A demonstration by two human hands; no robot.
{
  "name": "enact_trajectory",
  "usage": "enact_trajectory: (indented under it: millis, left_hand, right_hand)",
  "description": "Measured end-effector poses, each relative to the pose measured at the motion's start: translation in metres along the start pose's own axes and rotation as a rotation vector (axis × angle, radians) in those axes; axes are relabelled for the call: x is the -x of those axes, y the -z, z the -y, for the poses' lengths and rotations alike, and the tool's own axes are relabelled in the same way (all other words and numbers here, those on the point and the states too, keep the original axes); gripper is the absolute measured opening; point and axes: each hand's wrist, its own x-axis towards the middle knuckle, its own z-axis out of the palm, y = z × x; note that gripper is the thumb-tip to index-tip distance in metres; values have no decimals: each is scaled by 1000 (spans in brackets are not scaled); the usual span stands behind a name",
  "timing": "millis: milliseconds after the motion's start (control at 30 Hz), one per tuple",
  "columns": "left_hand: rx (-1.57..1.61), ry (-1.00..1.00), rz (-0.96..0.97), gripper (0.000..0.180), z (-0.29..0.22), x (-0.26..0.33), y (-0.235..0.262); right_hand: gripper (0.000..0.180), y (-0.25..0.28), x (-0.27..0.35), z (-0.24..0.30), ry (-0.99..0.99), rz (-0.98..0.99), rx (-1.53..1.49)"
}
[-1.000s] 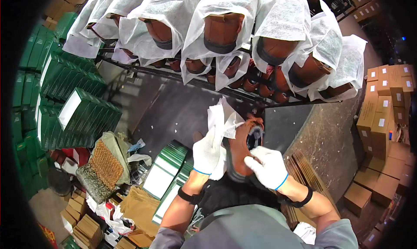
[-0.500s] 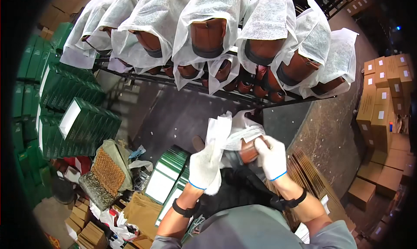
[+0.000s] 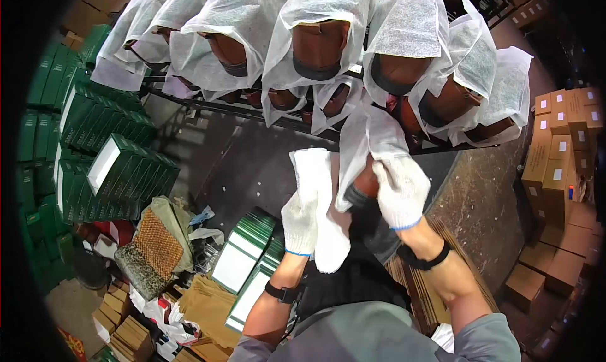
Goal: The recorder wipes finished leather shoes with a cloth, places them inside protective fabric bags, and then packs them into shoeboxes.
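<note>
Both hands are wearing white gloves. The left hand [image 3: 300,224] is gripping a white cloth bag [image 3: 328,198]. The right hand [image 3: 400,191] is closing around a brown pot [image 3: 367,182] inside it. Behind them, a rack [image 3: 252,112] is holding more covered pots [image 3: 319,43].

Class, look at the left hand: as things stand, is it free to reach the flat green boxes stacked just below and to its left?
Probably not yet. The left hand is gripping the white fabric cover, so it is occupied. The green boxes lie close by, with nothing visibly between.
</note>
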Motion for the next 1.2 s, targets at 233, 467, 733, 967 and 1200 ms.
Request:
enact_trajectory:
  millis: [233, 467, 733, 967, 1200]
  left_hand:
    - [101, 92, 61, 43, -31, 17, -4]
    - [109, 64, -37, 44, 6, -8, -21]
    - [-150, -47, 47, 35, 28, -7, -12]
    - [-290, -204, 65, 30, 42, -4, -40]
    - [-335, -237, -46, 35, 83, -8, -32]
  right_hand:
    - [41, 2, 16, -32, 46, -257, -127]
    - [18, -68, -26, -50, 14, -94, -1]
    - [16, -7, 76, -61, -363, 621, 315]
    - [45, -1, -52, -175, -134, 259, 555]
    - [39, 98, 21, -87, -566, 294, -305]
